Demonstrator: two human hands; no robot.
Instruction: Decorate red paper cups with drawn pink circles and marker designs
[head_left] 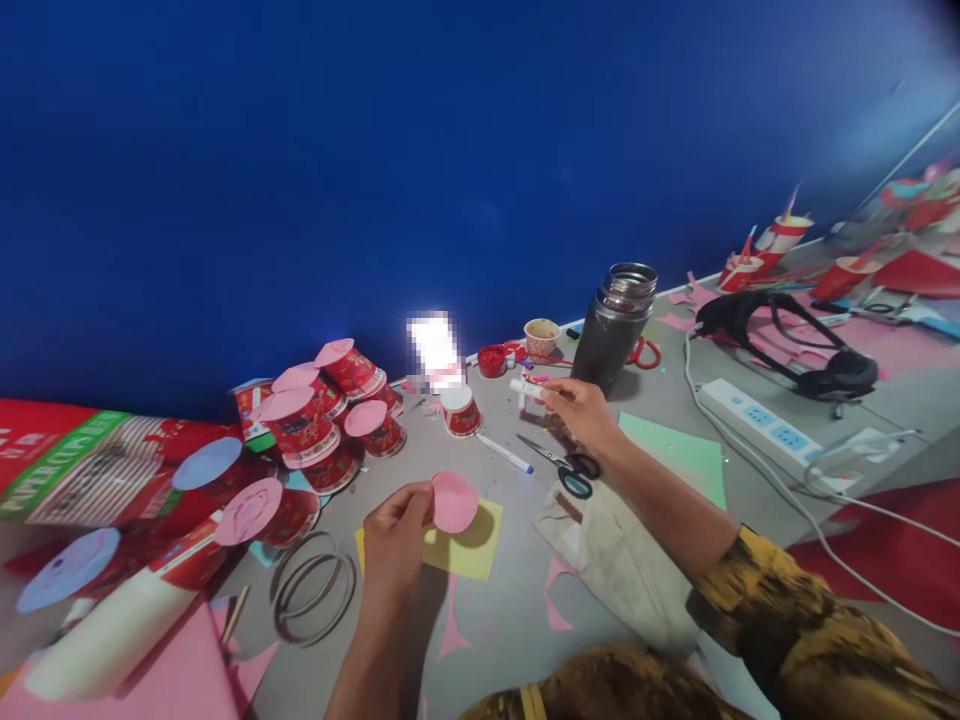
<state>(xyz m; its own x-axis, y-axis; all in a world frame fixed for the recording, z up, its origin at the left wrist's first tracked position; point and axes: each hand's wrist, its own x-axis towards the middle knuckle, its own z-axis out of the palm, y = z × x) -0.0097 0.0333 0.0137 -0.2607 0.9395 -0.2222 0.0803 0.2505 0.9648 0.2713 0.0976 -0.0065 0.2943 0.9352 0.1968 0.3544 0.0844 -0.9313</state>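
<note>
In my left hand (397,530) a round pink paper disc (454,502) is pinched by its left edge, held above a yellow paper sheet (480,545). My right hand (581,410) grips a white marker (527,388) between thumb and fingers, off to the right and farther back. Just beyond the disc stands an upturned red paper cup (460,412) with a white base. A white marker with a blue end (506,453) lies beside that cup. Below my right hand, black-handled scissors (574,475) rest near a cream cloth pouch (611,550).
Red cups topped with pink discs (300,425) crowd the left, by a red cup package (67,460). A dark flask (613,325) stands behind my right hand. A power strip (772,430) with white cables and a black headset (787,340) lie right. Metal rings (313,590) lie front left.
</note>
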